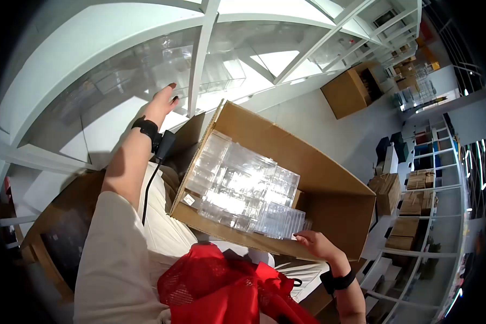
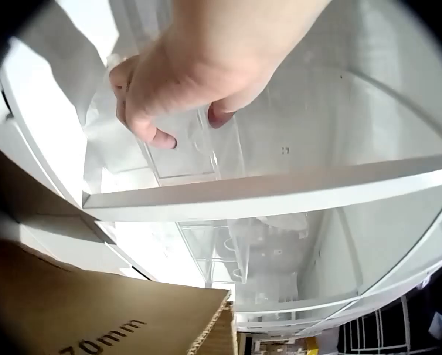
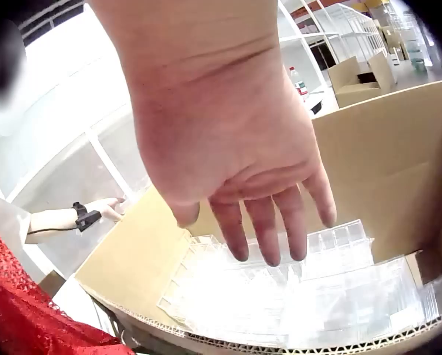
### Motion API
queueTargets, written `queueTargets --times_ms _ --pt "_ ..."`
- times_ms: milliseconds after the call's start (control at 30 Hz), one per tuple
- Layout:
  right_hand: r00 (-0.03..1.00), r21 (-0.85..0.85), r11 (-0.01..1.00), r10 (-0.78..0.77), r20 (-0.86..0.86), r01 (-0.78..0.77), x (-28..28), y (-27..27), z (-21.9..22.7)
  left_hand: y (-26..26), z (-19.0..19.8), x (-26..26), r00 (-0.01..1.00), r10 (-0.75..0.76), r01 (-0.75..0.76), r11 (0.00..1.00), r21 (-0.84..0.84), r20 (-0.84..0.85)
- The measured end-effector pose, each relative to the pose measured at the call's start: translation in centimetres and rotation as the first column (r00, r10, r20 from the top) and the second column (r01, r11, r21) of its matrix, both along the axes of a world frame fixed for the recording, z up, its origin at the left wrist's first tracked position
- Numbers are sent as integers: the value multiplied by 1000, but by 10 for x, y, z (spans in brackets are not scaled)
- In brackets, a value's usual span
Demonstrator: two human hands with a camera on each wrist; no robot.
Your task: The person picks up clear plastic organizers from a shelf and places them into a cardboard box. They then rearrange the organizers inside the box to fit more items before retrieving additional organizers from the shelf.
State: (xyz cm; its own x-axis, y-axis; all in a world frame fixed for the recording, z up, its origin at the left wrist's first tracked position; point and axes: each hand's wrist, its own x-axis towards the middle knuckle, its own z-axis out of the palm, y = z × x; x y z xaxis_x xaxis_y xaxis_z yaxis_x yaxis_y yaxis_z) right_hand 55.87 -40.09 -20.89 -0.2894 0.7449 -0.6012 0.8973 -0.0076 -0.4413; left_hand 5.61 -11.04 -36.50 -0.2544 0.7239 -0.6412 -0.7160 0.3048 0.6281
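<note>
My left hand (image 1: 161, 105) reaches onto a white shelf at the upper left. In the left wrist view, its curled fingers and thumb grip a clear plastic box (image 2: 184, 159) at its upper part; the far fingertips are partly hidden. A large cardboard box (image 1: 329, 178) stands open in front of me, with several clear plastic boxes (image 1: 237, 183) stacked inside. My right hand (image 1: 319, 245) hangs over the near side of the cardboard box, beside the clear boxes. In the right wrist view its fingers (image 3: 262, 229) extend downward over them, with nothing held.
A white upright (image 1: 201, 59) divides the shelf, with more clear containers (image 1: 221, 70) beyond it. Another cardboard box (image 1: 345, 94) stands on the floor farther off. White racks (image 1: 399, 256) with cartons line the right side. Red cloth (image 1: 216, 283) lies near my lap.
</note>
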Motion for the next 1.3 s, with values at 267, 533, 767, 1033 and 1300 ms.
queueTargets --times_ms 267,533,767,1033,1300 --pt "999 -91 995 -31 -45 27 -3 -19 -28 -22 30 35 990 -29 42 995 90 -136" --pt "991 -181 979 -107 -76 92 11 -44 -29 -4 54 47 872 363 -330 931 -154 329" --pt "990 -181 973 -143 8 142 12 -47 -25 7 40 25 918 267 -241 963 -120 295" --pt "994 -151 985 -89 -57 79 10 -31 -35 -70 70 -14 930 190 -221 973 66 314" --pt "990 -35 998 43 -131 -48 5 -19 -48 -254 74 -121 963 265 -249 944 218 -48"
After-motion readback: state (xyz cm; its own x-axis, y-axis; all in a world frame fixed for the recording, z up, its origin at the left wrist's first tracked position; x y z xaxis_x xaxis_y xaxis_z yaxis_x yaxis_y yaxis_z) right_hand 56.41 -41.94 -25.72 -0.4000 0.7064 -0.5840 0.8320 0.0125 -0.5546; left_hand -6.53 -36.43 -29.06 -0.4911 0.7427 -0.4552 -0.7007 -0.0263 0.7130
